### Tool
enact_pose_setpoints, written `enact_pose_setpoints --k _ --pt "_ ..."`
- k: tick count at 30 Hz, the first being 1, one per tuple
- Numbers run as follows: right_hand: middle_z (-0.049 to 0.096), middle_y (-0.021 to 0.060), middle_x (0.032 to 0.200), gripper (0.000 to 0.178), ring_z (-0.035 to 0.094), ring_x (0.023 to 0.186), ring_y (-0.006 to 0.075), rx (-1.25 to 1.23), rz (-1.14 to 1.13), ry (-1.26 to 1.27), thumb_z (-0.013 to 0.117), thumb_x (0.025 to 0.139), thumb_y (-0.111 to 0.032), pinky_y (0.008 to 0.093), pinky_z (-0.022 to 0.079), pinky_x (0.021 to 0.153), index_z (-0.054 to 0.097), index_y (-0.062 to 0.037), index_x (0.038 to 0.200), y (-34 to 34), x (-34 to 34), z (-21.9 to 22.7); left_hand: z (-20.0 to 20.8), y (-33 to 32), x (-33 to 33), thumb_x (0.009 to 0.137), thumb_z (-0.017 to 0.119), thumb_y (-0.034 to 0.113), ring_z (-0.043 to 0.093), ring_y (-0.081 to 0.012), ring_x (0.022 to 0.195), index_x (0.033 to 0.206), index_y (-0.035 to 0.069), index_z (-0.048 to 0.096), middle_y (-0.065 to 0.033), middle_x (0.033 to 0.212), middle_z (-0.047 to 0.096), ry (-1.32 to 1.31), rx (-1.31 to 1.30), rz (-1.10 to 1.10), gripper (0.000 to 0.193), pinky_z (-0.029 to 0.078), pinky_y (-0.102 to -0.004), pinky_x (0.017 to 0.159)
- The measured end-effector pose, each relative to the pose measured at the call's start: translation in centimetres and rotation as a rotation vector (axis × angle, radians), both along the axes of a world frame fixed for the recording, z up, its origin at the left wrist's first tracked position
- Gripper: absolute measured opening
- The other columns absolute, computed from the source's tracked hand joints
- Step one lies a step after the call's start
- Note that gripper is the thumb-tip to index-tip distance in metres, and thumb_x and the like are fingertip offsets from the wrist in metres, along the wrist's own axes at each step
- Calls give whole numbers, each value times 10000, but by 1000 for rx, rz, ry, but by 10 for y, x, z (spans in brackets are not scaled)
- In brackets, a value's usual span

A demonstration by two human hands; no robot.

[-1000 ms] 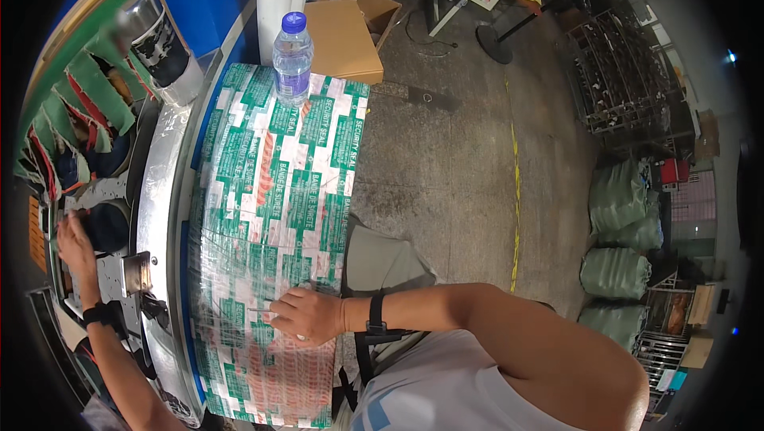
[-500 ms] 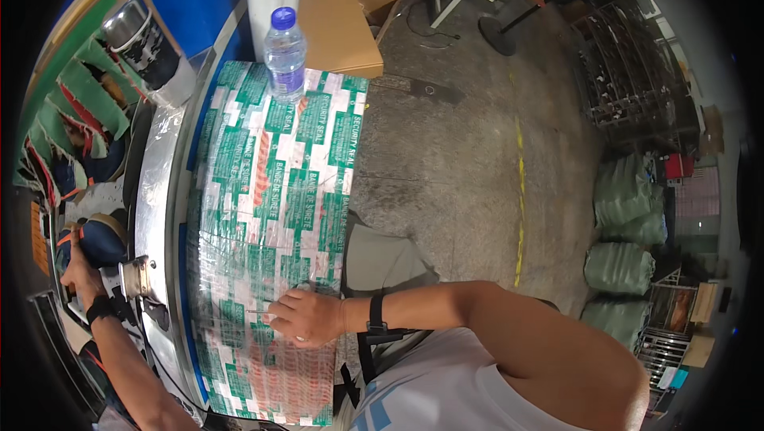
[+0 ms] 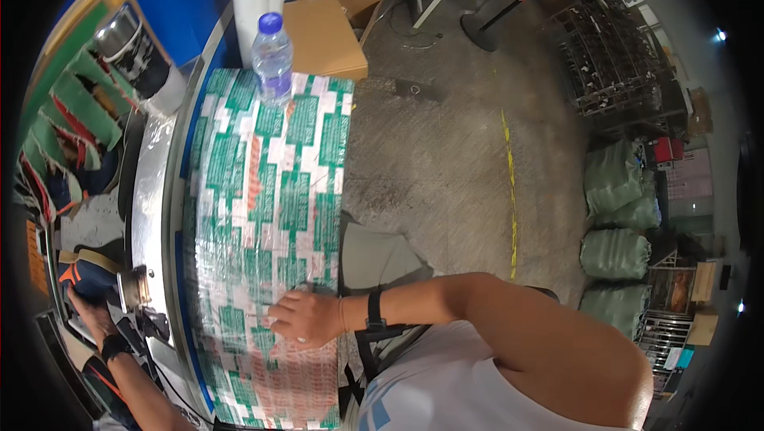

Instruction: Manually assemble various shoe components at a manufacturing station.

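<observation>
At the far left, my left hand (image 3: 91, 318) is closed round the near side of a dark blue shoe (image 3: 94, 278) with orange trim and a tan edge. Its fingers are partly hidden behind the shoe. Beside the shoe is a metal fitting (image 3: 135, 289) at the edge of a shiny metal strip (image 3: 151, 208). My right hand (image 3: 306, 319) rests with curled fingers on a bench top covered in green and white printed tape (image 3: 270, 216). Whatever those fingers hold, if anything, is hidden.
A water bottle (image 3: 273, 61) with a blue cap stands at the bench's far end, near an open cardboard box (image 3: 322, 37). Far left are a steel flask (image 3: 139, 57) and green-lined slots (image 3: 76, 113). Green sacks (image 3: 613, 184) and racks line the right side.
My left hand has drawn slightly nearer with the shoe, which has turned to show more orange trim. My right hand stays on the bench. The view has shifted a little.
</observation>
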State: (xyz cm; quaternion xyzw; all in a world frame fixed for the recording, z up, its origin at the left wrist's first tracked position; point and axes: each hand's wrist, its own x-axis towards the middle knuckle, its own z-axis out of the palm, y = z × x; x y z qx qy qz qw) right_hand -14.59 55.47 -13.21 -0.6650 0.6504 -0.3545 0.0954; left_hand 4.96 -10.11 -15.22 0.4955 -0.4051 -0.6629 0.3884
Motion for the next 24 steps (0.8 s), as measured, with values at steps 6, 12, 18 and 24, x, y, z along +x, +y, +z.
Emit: enact_pose_setpoints --k 6,12,18,24 --pt "680 166 1261 419 682 1071 320 21 65 -19 797 887 -300 451 526 965 760 -60 1229 -8 4 16 96 -11 103 1109 659 557 629 -289 1421 1594 48 569 -103 1595 626 6 -202 11 709 479 -484 1261" --pt "658 167 1270 449 645 1057 329 -58 37 28 788 866 -309 468 508 960 745 -54 1233 -1 -4 6 193 143 141 1108 678 471 573 -286 1439 1723 113 397 -124 1651 508 -198 -371 75 766 446 -426 1250" --pt "652 167 1271 420 643 1070 348 -125 29 47 781 859 -294 480 511 967 743 -62 1206 -5 4 1 235 446 128 1065 709 536 706 -313 1231 1456 -19 673 -195 1383 722 -290 -104 140 680 564 -488 1083" --pt "645 162 1206 394 645 1101 377 -97 -8 -51 801 835 -325 516 507 997 749 -89 1146 -4 1 4 136 590 116 1061 831 307 707 -252 1049 1431 -120 600 -222 1260 743 -996 -469 88 610 593 -403 938"
